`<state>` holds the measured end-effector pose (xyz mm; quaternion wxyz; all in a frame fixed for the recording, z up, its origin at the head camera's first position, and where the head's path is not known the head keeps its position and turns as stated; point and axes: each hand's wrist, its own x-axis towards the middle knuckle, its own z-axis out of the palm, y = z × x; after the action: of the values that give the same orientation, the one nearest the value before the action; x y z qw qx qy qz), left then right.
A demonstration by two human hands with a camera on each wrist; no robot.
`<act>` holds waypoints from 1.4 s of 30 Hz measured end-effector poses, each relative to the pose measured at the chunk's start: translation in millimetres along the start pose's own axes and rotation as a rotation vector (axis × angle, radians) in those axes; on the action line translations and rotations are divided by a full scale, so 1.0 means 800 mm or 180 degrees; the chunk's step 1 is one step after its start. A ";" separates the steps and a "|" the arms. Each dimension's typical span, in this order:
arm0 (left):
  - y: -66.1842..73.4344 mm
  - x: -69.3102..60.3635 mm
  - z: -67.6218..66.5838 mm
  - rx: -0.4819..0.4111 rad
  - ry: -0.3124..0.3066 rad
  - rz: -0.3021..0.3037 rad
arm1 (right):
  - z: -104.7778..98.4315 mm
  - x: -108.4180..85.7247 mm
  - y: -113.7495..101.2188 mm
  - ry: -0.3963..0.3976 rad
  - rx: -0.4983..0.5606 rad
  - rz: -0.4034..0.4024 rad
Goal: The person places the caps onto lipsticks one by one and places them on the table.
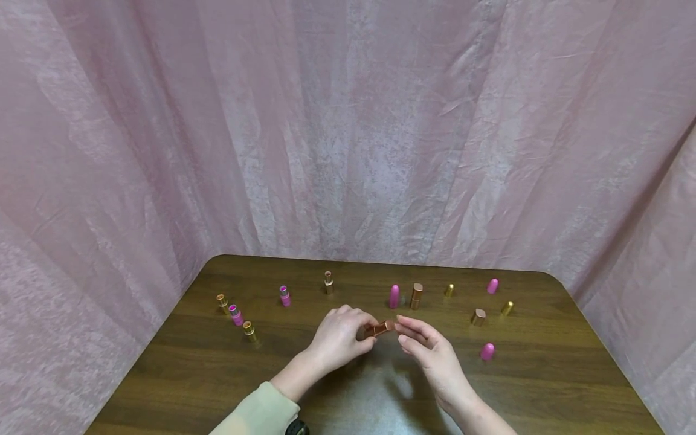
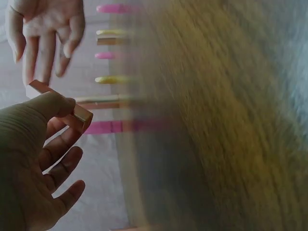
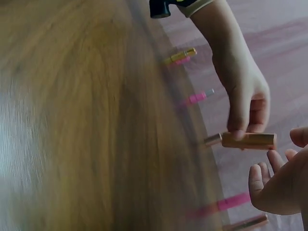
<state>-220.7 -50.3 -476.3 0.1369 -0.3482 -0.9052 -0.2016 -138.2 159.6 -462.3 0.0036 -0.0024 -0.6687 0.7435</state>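
Note:
A copper lipstick tube (image 1: 379, 329) (image 2: 83, 115) (image 3: 250, 140) is pinched between the thumb and fingers of my left hand (image 1: 339, 338) (image 2: 31, 154) (image 3: 240, 84), held tilted over the middle of the table. My right hand (image 1: 435, 362) (image 2: 45, 24) (image 3: 284, 185) is at the tube's far end, its fingers spread and slightly bent, gripping nothing; whether a fingertip touches that end I cannot tell. Behind the hands stand a closed pink tube (image 1: 394, 296) and a closed copper one (image 1: 416, 296).
Uncapped gold (image 1: 249, 331), pink (image 1: 285, 296) and copper (image 1: 328, 283) tubes stand on the table's left and middle back. Loose caps, pink (image 1: 487, 351), copper (image 1: 478, 317) and gold (image 1: 507, 309), are on the right. A pink curtain (image 1: 348, 133) hangs behind the wooden table (image 1: 554, 368).

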 end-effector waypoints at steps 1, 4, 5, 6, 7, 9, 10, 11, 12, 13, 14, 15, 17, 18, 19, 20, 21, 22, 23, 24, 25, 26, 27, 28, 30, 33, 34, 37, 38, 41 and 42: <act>-0.003 0.003 0.002 -0.0052 -0.0040 -0.0074 | -0.004 0.000 -0.001 -0.0003 -0.0120 -0.0065; -0.010 0.012 0.008 -0.0236 -0.0152 -0.0326 | -0.016 0.000 -0.003 0.0012 -0.0651 -0.0302; -0.013 0.015 0.009 -0.0304 -0.0175 -0.0402 | -0.021 0.000 -0.003 0.0011 -0.0882 -0.0388; -0.015 0.018 0.010 -0.0371 -0.0190 -0.0469 | -0.025 0.000 -0.003 0.0019 -0.1159 -0.0483; -0.018 0.021 0.012 -0.0422 -0.0198 -0.0521 | -0.030 0.000 -0.003 0.0033 -0.1476 -0.0580; -0.023 0.028 0.015 -0.0519 -0.0198 -0.0590 | -0.039 -0.002 -0.002 0.0044 -0.2122 -0.0858; -0.025 0.031 0.017 -0.0562 -0.0196 -0.0616 | -0.043 -0.002 -0.002 0.0040 -0.2433 -0.1002; -0.027 0.034 0.019 -0.0580 -0.0197 -0.0635 | -0.047 -0.003 -0.001 0.0046 -0.2745 -0.1167; -0.029 0.037 0.021 -0.0606 -0.0200 -0.0663 | -0.052 -0.004 0.000 0.0063 -0.3052 -0.1331; -0.031 0.040 0.023 -0.0627 -0.0204 -0.0692 | -0.055 -0.004 0.001 0.0072 -0.3302 -0.1481; -0.033 0.043 0.025 -0.0651 -0.0214 -0.0718 | -0.059 -0.004 0.002 0.0070 -0.3502 -0.1620; -0.035 0.045 0.027 -0.0670 -0.0218 -0.0744 | -0.062 -0.005 0.003 0.0061 -0.3670 -0.1735; -0.038 0.050 0.030 -0.0704 -0.0224 -0.0799 | -0.069 -0.005 0.004 0.0038 -0.3909 -0.1878; -0.040 0.053 0.033 -0.0735 -0.0231 -0.0835 | -0.072 -0.005 0.005 0.0021 -0.3988 -0.1928; -0.041 0.055 0.035 -0.0754 -0.0234 -0.0858 | -0.075 -0.005 0.005 0.0000 -0.4044 -0.1970; -0.043 0.057 0.037 -0.0769 -0.0234 -0.0875 | -0.077 -0.006 0.007 -0.0024 -0.4095 -0.2009; -0.044 0.059 0.040 -0.0791 -0.0236 -0.0905 | -0.080 -0.006 0.008 -0.0051 -0.4137 -0.2050; -0.046 0.061 0.042 -0.0808 -0.0242 -0.0929 | -0.082 -0.007 0.009 -0.0074 -0.4184 -0.2081; -0.047 0.063 0.044 -0.0818 -0.0254 -0.0950 | -0.084 -0.007 0.011 -0.0100 -0.4225 -0.2112; -0.048 0.065 0.046 -0.0825 -0.0261 -0.0977 | -0.086 -0.008 0.013 -0.0128 -0.4257 -0.2143; -0.048 0.067 0.048 -0.0834 -0.0267 -0.1003 | -0.087 -0.009 0.015 -0.0152 -0.4284 -0.2166; -0.049 0.068 0.049 -0.0848 -0.0276 -0.1030 | -0.088 -0.010 0.016 -0.0172 -0.4309 -0.2182; -0.049 0.070 0.050 -0.0861 -0.0280 -0.1058 | -0.089 -0.010 0.018 -0.0189 -0.4325 -0.2196; -0.050 0.071 0.051 -0.0866 -0.0281 -0.1071 | -0.089 -0.011 0.020 -0.0198 -0.4335 -0.2202; -0.050 0.074 0.052 -0.0895 -0.0282 -0.1109 | -0.090 -0.011 0.024 -0.0220 -0.4324 -0.2202; -0.051 0.076 0.055 -0.0910 -0.0274 -0.1104 | -0.090 -0.011 0.028 -0.0241 -0.4332 -0.2183; -0.051 0.076 0.056 -0.0916 -0.0273 -0.1099 | -0.090 -0.010 0.029 -0.0249 -0.4337 -0.2170; -0.052 0.078 0.059 -0.0921 -0.0261 -0.1097 | -0.089 -0.010 0.030 -0.0261 -0.4355 -0.2139; -0.052 0.078 0.060 -0.0924 -0.0254 -0.1098 | -0.089 -0.009 0.030 -0.0261 -0.4361 -0.2132; -0.053 0.080 0.062 -0.0965 -0.0239 -0.1121 | -0.089 -0.009 0.029 -0.0243 -0.4349 -0.2147; -0.054 0.080 0.062 -0.0984 -0.0239 -0.1126 | -0.089 -0.009 0.030 -0.0236 -0.4344 -0.2154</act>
<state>-301.5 -19.8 -506.8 0.0108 -0.2083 -0.9149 -0.3455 -130.4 228.1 -493.4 0.2066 0.2260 -0.9439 0.1233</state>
